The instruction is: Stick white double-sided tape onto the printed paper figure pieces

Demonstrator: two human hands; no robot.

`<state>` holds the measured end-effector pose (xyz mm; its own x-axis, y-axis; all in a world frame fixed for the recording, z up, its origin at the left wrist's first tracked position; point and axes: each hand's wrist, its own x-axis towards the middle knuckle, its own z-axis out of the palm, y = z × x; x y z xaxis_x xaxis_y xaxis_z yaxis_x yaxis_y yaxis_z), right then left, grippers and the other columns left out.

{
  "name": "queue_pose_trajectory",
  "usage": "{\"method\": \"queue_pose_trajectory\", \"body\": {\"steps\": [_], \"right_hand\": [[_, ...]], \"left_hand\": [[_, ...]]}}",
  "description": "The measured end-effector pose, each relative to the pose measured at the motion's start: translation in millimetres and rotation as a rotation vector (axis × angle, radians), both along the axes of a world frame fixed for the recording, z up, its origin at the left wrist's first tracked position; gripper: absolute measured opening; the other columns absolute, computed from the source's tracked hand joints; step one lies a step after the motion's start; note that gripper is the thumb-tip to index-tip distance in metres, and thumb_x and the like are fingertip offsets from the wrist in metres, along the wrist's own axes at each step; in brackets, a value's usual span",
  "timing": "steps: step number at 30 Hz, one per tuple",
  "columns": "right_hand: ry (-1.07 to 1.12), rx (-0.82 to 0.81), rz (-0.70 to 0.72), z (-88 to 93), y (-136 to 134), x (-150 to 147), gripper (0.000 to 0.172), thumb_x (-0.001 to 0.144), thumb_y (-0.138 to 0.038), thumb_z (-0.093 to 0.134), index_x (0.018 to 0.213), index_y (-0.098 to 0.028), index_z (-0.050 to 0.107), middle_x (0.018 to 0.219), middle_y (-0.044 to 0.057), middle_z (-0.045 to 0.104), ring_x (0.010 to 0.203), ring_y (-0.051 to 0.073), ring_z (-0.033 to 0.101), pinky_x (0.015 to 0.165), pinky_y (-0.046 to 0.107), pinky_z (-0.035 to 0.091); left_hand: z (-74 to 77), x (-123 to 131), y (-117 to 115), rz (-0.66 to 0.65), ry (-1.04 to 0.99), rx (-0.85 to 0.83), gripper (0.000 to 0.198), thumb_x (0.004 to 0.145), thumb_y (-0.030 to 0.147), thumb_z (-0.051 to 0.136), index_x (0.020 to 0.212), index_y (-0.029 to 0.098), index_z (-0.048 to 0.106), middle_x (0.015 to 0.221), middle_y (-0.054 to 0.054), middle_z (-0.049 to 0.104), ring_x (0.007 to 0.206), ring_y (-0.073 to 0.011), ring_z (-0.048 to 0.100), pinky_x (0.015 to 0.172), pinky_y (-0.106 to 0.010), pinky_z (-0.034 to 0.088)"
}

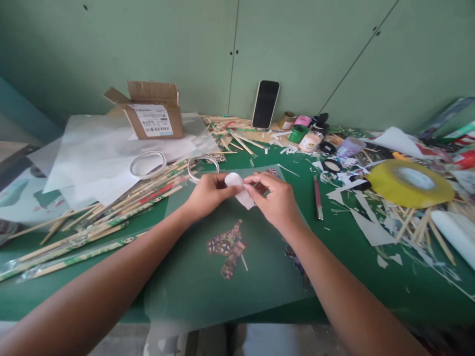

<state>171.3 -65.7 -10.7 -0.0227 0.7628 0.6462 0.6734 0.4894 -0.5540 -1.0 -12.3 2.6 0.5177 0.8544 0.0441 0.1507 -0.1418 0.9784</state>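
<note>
Between my two hands is a small white piece of paper (234, 180), rounded at the top and narrowing toward the bottom. My left hand (208, 194) pinches its left side between thumb and fingers. On its right edge, the fingertips of my right hand (273, 200) are closed. Beneath them a translucent sheet (185, 277) lies on the green table. Patterned cut-out pieces (228, 247) show at the middle of this sheet, with a thin white strip (244, 262) beside them. More dark patterned pieces (295, 259) are partly hidden by my right forearm.
Wrapped chopsticks (92, 236), two white rings and an open cardboard box (154, 118) are at the left. A phone (266, 105) leans on the wall near paint jars (310, 141). Rightward lie a craft knife (317, 198), yellow tape roll (382, 184), paper scraps and loose sticks.
</note>
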Motion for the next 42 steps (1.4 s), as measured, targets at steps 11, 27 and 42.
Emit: {"method": "queue_pose_trajectory", "body": {"steps": [11, 27, 42], "right_hand": [[0.356, -0.187, 0.07, 1.8, -1.0, -4.4, 0.011, 0.084, -0.028, 0.059, 0.085, -0.019, 0.066, 0.074, 0.001, 0.07, 0.062, 0.012, 0.062, 0.058, 0.026, 0.051], [0.078, -0.272, 0.026, 7.9, -4.5, 2.2, 0.025, 0.084, -0.031, 0.058, 0.088, -0.018, 0.078, 0.077, 0.005, 0.076, 0.061, 0.015, 0.068, 0.056, 0.025, 0.049], [0.038, -0.331, 0.07, 8.9, -5.4, 7.5, 0.027, 0.083, -0.032, 0.053, 0.084, -0.017, 0.076, 0.063, 0.002, 0.069, 0.055, 0.011, 0.058, 0.053, 0.023, 0.041]], "left_hand": [[2.6, -1.9, 0.6, -0.005, -0.044, -0.045, 0.029, 0.071, 0.041, 0.072, 0.08, 0.014, 0.069, 0.069, 0.0, 0.063, 0.062, -0.0104, 0.051, 0.064, -0.025, 0.039], [-4.5, -1.1, -3.6, -0.012, 0.195, 0.32, 0.028, 0.083, 0.038, 0.057, 0.078, 0.012, 0.066, 0.07, -0.002, 0.063, 0.064, -0.0125, 0.051, 0.063, -0.026, 0.04], [-3.4, -5.2, -2.2, -0.067, 0.257, 0.439, 0.027, 0.087, 0.037, 0.055, 0.075, 0.015, 0.063, 0.067, -0.001, 0.06, 0.063, -0.0117, 0.049, 0.06, -0.025, 0.038]]}}
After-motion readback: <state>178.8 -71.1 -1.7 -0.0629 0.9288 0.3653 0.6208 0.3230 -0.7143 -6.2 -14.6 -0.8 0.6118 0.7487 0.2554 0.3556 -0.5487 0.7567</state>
